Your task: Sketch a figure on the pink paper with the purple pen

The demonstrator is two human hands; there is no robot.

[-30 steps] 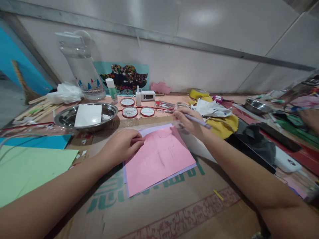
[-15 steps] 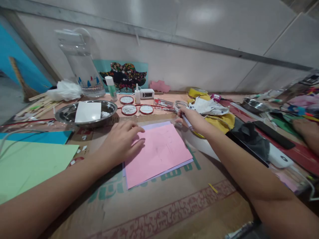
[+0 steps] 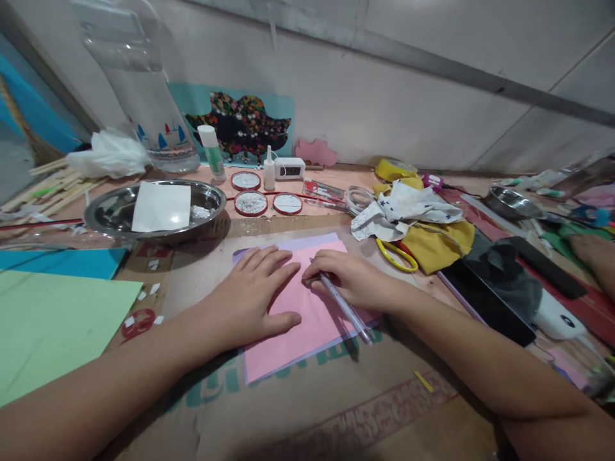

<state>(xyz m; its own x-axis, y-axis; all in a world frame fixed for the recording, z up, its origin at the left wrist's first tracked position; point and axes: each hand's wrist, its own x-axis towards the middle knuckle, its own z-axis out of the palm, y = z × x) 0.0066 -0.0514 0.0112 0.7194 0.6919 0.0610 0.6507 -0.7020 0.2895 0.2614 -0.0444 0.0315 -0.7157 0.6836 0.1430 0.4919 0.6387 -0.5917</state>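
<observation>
A pink sheet of paper (image 3: pixel 273 355) lies over a lilac sheet (image 3: pixel 328 241) on the cardboard. My left hand (image 3: pixel 259 288) rests flat on the pink sheet's left side, fingers spread. Over the sheet's right part, my right hand (image 3: pixel 350 276) pinches a slim, translucent purple pen (image 3: pixel 346 310). The pen's back end slants toward me, and its front end is partly hidden by the fingers. I cannot tell whether its tip touches the paper. Faint pencil-like lines show on the pink sheet.
A steel bowl (image 3: pixel 218 208) holding a white card (image 3: pixel 161 206) stands at left. Behind the paper are red-rimmed dishes (image 3: pixel 250 203), a glue bottle (image 3: pixel 269 171) and a glue stick (image 3: pixel 210 153). Yellow-handled scissors (image 3: pixel 398 255), cloth (image 3: pixel 418 206) and a phone (image 3: pixel 485 301) lie at right. Another person's hand (image 3: pixel 593 253) is far right.
My right hand has come from beside the cloth to the pink sheet, bringing the pen. My left hand has shifted slightly and lies flatter with fingers spread. The camera view has tilted and moved closer.
</observation>
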